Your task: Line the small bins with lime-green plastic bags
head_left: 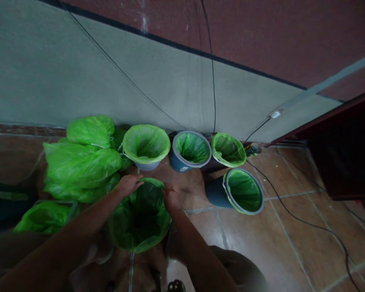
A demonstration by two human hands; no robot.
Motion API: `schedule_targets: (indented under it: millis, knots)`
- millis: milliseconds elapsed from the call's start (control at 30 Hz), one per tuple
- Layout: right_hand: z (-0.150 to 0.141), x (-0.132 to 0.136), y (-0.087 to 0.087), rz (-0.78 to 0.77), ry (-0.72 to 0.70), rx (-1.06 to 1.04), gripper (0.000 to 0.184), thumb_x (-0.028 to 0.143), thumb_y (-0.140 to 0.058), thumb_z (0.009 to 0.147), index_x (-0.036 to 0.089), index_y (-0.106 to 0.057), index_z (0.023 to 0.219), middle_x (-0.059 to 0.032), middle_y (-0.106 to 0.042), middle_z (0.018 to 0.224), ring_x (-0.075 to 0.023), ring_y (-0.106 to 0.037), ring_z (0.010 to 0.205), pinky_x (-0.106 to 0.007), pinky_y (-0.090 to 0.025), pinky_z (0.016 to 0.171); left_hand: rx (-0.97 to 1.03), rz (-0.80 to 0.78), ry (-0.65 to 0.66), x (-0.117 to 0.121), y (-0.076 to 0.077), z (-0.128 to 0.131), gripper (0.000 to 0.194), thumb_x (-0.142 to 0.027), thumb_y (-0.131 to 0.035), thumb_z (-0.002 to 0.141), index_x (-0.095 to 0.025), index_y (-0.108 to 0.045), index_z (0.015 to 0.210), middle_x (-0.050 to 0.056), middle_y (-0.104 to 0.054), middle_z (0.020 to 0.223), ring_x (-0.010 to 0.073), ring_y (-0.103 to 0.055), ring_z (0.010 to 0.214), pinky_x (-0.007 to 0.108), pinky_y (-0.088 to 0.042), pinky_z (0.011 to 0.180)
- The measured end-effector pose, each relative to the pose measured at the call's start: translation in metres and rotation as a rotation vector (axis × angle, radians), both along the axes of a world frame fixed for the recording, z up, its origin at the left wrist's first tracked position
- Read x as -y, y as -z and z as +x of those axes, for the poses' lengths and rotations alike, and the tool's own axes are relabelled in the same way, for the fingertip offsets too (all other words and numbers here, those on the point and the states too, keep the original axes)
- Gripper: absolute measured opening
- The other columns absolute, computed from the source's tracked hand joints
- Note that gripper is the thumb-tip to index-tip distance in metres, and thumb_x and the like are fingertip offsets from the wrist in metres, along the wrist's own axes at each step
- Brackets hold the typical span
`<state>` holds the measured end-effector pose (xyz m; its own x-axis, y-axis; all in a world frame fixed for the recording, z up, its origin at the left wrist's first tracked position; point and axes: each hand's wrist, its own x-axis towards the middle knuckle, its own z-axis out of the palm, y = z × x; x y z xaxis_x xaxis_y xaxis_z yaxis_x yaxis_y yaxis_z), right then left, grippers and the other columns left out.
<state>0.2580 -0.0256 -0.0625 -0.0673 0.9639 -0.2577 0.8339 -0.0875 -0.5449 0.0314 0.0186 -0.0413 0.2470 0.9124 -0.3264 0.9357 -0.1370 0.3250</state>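
Between my legs stands a bin lined with a green trash bag (136,245), its mouth facing up at me. My left hand (129,184) grips the bag's edge at the far left of the rim. On the far right of the same rim, my right hand (171,198) is closed on the bag's edge. A band of green plastic stretches between the two hands. The bin's outer wall is mostly hidden under the bag and behind my arms. Just beyond my left hand is a pale bin with a green liner (147,144).
Along the wall stand a blue-grey lined bin (182,164) and a dark lined bin (229,150). Another lined bin (245,190) tilts at the right. Filled green bags (81,166) pile up at the left, above a lined bin (46,217). A black cable (294,219) crosses the tiles.
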Motion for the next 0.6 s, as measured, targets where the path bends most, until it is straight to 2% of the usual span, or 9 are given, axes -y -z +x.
schedule_targets:
  millis: [100,167,233,333,367,433,500,600]
  knots:
    - [-0.001,0.000,-0.002,0.002,0.009,0.044,0.037,0.019,-0.043,0.091,0.015,-0.055,0.125,-0.0126,-0.071,0.098,-0.0208,-0.067,0.084,-0.027,-0.046,0.068,-0.065,-0.030,-0.028,0.003,-0.005,0.000,0.037,-0.030,-0.049,0.087,-0.022,-0.059,0.123,0.010,-0.068,0.117,0.0237,-0.062,0.109,0.034,-0.044,0.095]
    - [-0.001,0.006,-0.002,0.020,0.064,0.037,0.035,0.018,-0.041,0.091,0.013,-0.056,0.123,-0.0135,-0.071,0.097,-0.0209,-0.067,0.084,-0.027,-0.046,0.067,-0.077,-0.009,-0.054,0.004,-0.011,0.001,0.046,-0.025,-0.055,0.082,-0.022,-0.054,0.128,0.012,-0.065,0.123,0.0251,-0.059,0.114,0.037,-0.042,0.097]
    - [-0.003,0.022,0.000,0.038,0.195,0.024,0.035,0.020,-0.037,0.092,0.012,-0.057,0.120,-0.0137,-0.072,0.093,-0.0212,-0.068,0.080,-0.028,-0.045,0.065,-0.088,0.042,-0.103,0.004,-0.018,0.002,0.062,-0.025,-0.061,0.076,-0.022,-0.045,0.136,0.013,-0.058,0.133,0.0278,-0.055,0.119,0.041,-0.040,0.100]
    - [-0.010,0.058,0.003,0.041,0.455,0.007,0.039,0.025,-0.029,0.095,0.010,-0.055,0.119,-0.0158,-0.071,0.089,-0.0244,-0.069,0.078,-0.031,-0.046,0.063,-0.086,0.105,-0.171,0.001,-0.027,0.004,0.075,-0.037,-0.064,0.073,-0.019,-0.038,0.141,0.015,-0.052,0.138,0.0323,-0.050,0.123,0.046,-0.039,0.100]
    - [-0.013,0.071,0.003,0.053,0.519,0.000,0.040,0.028,-0.030,0.095,0.009,-0.054,0.122,-0.0183,-0.071,0.094,-0.0264,-0.069,0.084,-0.033,-0.047,0.066,-0.072,0.117,-0.189,0.000,-0.029,0.004,0.076,-0.041,-0.064,0.073,-0.018,-0.038,0.141,0.015,-0.052,0.138,0.0326,-0.050,0.123,0.046,-0.040,0.100]
    - [-0.016,0.088,-0.001,0.115,0.556,-0.013,0.048,0.038,-0.039,0.093,0.006,-0.048,0.128,-0.0251,-0.065,0.112,-0.0316,-0.063,0.104,-0.039,-0.047,0.079,-0.026,0.140,-0.227,-0.004,-0.032,0.006,0.075,-0.049,-0.060,0.075,-0.017,-0.040,0.140,0.014,-0.053,0.136,0.0316,-0.050,0.123,0.043,-0.041,0.100]
    - [-0.014,0.089,-0.008,0.176,0.568,-0.015,0.059,0.046,-0.043,0.091,0.004,-0.044,0.132,-0.0293,-0.056,0.126,-0.0343,-0.054,0.119,-0.043,-0.043,0.091,0.025,0.169,-0.257,-0.009,-0.033,0.009,0.070,-0.053,-0.055,0.080,-0.016,-0.042,0.139,0.013,-0.055,0.135,0.0294,-0.052,0.122,0.039,-0.041,0.100]
    - [0.000,0.055,-0.022,0.241,0.562,-0.032,0.054,0.044,-0.031,0.096,0.006,-0.049,0.129,-0.0255,-0.055,0.128,-0.0306,-0.053,0.120,-0.041,-0.040,0.097,0.052,0.182,-0.280,-0.018,-0.030,0.017,0.057,-0.049,-0.042,0.089,-0.014,-0.049,0.134,0.013,-0.058,0.132,0.0260,-0.055,0.120,0.034,-0.041,0.100]
